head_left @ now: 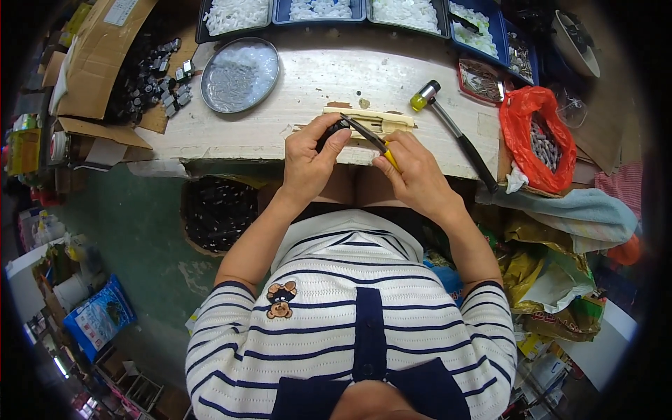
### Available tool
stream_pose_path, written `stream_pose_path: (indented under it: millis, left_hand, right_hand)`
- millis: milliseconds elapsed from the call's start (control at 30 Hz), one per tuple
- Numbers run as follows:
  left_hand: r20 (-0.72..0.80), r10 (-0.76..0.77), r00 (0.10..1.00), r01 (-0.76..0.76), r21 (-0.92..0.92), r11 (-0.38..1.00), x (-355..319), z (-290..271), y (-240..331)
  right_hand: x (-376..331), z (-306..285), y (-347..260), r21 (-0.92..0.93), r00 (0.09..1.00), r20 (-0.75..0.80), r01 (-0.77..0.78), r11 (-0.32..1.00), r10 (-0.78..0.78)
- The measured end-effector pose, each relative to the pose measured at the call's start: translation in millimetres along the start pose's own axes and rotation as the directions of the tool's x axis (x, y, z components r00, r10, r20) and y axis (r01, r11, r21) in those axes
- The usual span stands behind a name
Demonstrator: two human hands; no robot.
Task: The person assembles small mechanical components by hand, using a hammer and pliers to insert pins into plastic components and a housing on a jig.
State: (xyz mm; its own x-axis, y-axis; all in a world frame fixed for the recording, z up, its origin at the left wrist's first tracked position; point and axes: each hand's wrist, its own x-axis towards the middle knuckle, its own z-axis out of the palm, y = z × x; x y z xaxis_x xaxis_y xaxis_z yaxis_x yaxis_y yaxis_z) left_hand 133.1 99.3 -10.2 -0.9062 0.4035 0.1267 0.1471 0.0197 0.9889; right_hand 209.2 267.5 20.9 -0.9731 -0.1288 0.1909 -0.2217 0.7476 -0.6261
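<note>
A small black part (334, 134) is pinched in the left hand (308, 157), at the left end of the pale block (399, 123). Yellow-handled pliers (368, 136) are gripped by the right hand (418, 168), their tips held close to the part, above the block. On the counter (329, 77), a hammer (451, 124) is laid right of the block, a round tray (204, 82) left of it.

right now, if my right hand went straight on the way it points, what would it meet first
Led by the yellow-handled pliers it holds, your right hand would probably meet the small black part in your left hand first; they may already touch, as depth is unclear.
</note>
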Motion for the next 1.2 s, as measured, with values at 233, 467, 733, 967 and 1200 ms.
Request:
stream_pose_path:
  millis: [233,467,733,967,1200]
  left_hand:
    - [0.726,-0.246,0.642,0.761,-0.564,0.321,4.8,-40.1,-6.4]
    - [0.548,-0.531,0.646,0.732,-0.248,0.635,-26.2,-78.9,-15.9]
    - [-0.062,-0.298,0.953,0.018,0.989,-0.147,-130.1,-204.3,-159.0]
    - [0.232,-0.692,0.684,0.608,0.343,0.716,-76.7,-199.3,-90.8]
    - [-0.383,0.114,0.917,0.156,0.605,0.781,37.6,-219.4,-25.6]
  right_hand:
    - [1.8,-9.2,-7.8,-0.094,0.976,0.199,0.11,0.989,-0.089]
    - [6.9,2.6,-2.8,-0.054,0.985,0.092,0.149,0.987,-0.143]
    - [-22.2,-55.5,85.8,-0.445,0.935,-0.313,-0.301,0.843,0.168]
    - [-51.9,-61.0,157.0,-0.737,0.839,-0.452,-0.543,0.404,0.303]
    - [-38.8,-66.1,137.2,-0.748,0.793,-0.566,-0.609,0.263,0.227]
